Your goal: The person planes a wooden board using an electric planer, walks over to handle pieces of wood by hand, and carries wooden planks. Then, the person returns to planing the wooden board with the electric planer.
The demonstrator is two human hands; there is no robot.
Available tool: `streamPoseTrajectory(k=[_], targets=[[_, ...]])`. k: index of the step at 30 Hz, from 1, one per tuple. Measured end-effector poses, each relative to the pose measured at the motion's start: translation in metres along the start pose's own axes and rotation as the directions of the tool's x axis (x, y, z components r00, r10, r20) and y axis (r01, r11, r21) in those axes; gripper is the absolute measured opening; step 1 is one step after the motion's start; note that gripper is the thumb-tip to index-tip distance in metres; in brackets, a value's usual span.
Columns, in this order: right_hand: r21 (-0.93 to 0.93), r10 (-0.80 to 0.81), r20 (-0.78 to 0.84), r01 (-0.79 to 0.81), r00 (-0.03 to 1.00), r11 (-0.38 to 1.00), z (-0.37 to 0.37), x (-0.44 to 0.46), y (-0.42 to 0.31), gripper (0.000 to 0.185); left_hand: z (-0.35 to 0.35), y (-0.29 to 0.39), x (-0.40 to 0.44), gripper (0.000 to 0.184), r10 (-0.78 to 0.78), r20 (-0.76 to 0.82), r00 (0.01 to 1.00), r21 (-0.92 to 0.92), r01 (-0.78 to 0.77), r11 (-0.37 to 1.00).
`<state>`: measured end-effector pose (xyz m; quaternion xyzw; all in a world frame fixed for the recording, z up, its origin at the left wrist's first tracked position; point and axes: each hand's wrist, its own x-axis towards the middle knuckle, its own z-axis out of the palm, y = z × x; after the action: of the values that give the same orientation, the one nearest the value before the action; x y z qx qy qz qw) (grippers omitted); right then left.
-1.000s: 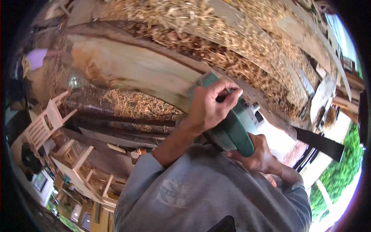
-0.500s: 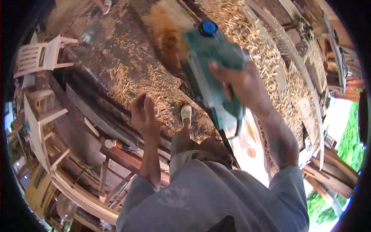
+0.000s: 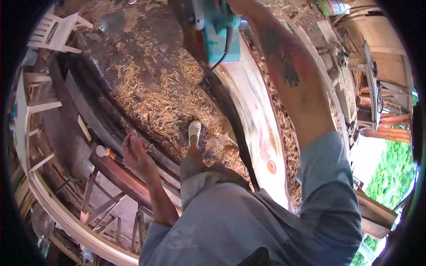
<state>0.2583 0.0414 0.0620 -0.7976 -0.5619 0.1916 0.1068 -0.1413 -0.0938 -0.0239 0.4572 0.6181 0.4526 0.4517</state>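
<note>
At the top of the head view, my right hand (image 3: 242, 6) is closed on the green power planer (image 3: 222, 42); the frame edge cuts off most of that hand and the planer's front. The planer's black cord loops down behind it. Its rear end rests over a long pale wood slab (image 3: 255, 113) with dark bark edges and a round knot. My left hand (image 3: 138, 153) hangs free at the left, fingers loosely bent and apart, holding nothing. Below it in the view is a dark reddish beam (image 3: 122, 177).
Wood shavings (image 3: 164, 93) cover the floor around my shoe (image 3: 194, 128). Long dark boards (image 3: 88, 104) lie at the left, near a wooden chair (image 3: 62, 33) and an unfinished wooden frame (image 3: 26, 119). Stacked timber (image 3: 392, 122) stands at the right.
My left hand has come off the planer and swung left. My right hand has carried the planer up the view, away from my body, showing more of the pale slab.
</note>
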Motion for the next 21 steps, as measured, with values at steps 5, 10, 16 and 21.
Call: streamPoseTrajectory(k=[5, 10, 16, 21], targets=[[0.200, 0.053, -0.066, -0.039, 0.996, 0.979, 0.008, -0.158, 0.012, 0.033, 0.066, 0.045, -0.055, 0.027, 0.251, 0.228, 0.941, -0.054, -0.246, 0.968], [0.382, 0.074, -0.218, 0.016, 0.973, 0.924, 0.050, -0.398, 0.030, 0.038, 0.134, 0.061, -0.152, 0.033, 0.657, 0.609, 0.445, -0.268, -0.664, 0.698], [0.535, 0.535, 0.316, -0.613, 0.783, 0.581, 0.082, -0.684, 0.032, 0.037, 0.112, -0.003, -0.362, 0.031, 0.513, 0.859, 0.007, -0.449, -0.472, 0.759], [0.565, 0.703, 0.414, -0.769, 0.578, 0.299, 0.106, -0.857, 0.027, 0.034, 0.061, -0.045, -0.498, 0.032, 0.410, 0.849, -0.333, -0.445, -0.030, 0.895]])
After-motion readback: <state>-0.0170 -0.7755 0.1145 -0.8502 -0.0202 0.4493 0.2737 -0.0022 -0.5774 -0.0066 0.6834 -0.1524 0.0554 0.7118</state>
